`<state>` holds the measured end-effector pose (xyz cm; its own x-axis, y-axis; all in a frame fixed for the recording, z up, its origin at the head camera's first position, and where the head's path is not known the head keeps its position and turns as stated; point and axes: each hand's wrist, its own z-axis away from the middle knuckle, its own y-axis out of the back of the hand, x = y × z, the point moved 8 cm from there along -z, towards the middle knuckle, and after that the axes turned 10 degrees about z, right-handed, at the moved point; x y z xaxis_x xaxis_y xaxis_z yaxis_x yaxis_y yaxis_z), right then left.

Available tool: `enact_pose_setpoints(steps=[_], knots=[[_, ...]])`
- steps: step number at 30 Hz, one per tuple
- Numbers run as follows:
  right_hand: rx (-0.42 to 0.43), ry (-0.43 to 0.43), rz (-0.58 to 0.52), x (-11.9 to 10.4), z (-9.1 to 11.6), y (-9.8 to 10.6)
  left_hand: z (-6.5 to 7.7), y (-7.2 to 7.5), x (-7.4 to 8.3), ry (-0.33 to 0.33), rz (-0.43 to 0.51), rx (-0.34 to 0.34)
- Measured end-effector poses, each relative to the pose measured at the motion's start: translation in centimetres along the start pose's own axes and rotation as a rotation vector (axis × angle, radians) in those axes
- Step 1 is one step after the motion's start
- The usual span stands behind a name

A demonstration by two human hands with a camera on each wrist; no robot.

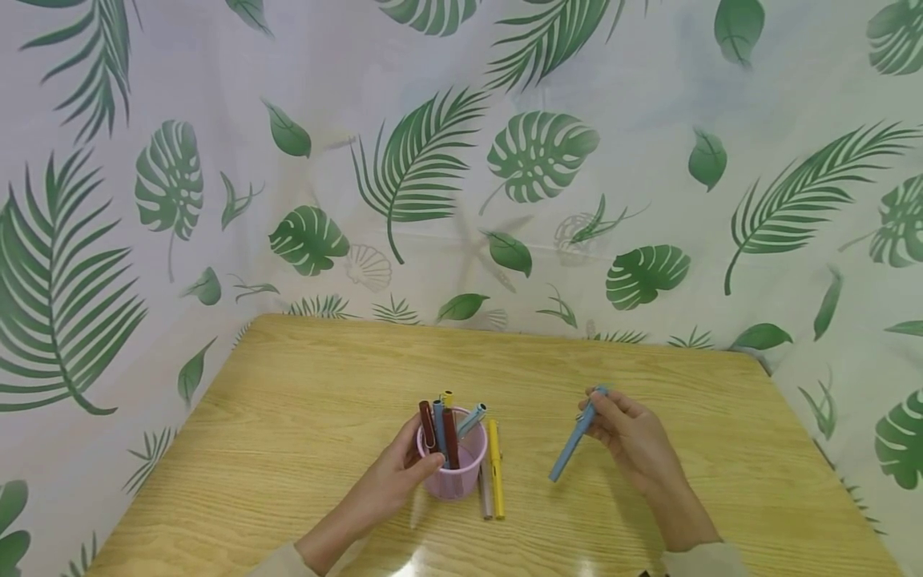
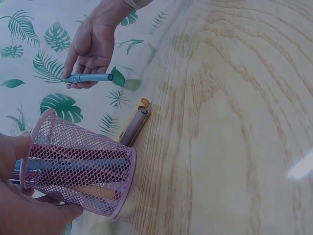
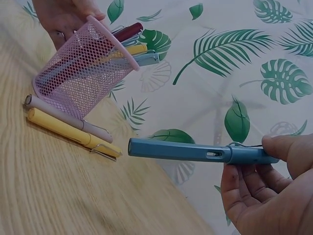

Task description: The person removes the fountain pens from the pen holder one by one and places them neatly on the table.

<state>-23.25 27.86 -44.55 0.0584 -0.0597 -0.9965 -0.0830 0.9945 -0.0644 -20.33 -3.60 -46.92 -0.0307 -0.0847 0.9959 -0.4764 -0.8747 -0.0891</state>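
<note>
A pink mesh pen cup (image 1: 452, 483) stands on the table, and my left hand (image 1: 395, 474) grips its rim and side from the left. Several pens fill the cup: dark red pens (image 1: 451, 439), a blue one (image 1: 439, 425), a light blue one (image 1: 472, 419) and a yellow one whose tip shows. To the right, above the table, my right hand (image 1: 638, 441) pinches a blue pen (image 3: 178, 150) by its clip end, the other end slanting down to the left. Beside the cup lie a yellow pen (image 1: 497, 473) and a grey pen (image 1: 486, 490), side by side.
The wooden table (image 1: 303, 401) reaches back to a white cloth (image 1: 433, 304) printed with green leaves, which also hangs along the left and right sides. Light glares off the table's front edge.
</note>
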Motion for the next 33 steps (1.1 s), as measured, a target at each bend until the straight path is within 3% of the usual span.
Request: enact_pose_setpoints(steps=[25, 33], knots=[[0.052, -0.077, 0.111, 2.4, -0.5, -0.2, -0.1, -0.1, 0.0, 0.004, -0.004, 0.001], [0.024, -0.078, 0.123, 2.9, -0.7, -0.7, -0.1, 0.0, -0.1, -0.008, -0.005, -0.005]])
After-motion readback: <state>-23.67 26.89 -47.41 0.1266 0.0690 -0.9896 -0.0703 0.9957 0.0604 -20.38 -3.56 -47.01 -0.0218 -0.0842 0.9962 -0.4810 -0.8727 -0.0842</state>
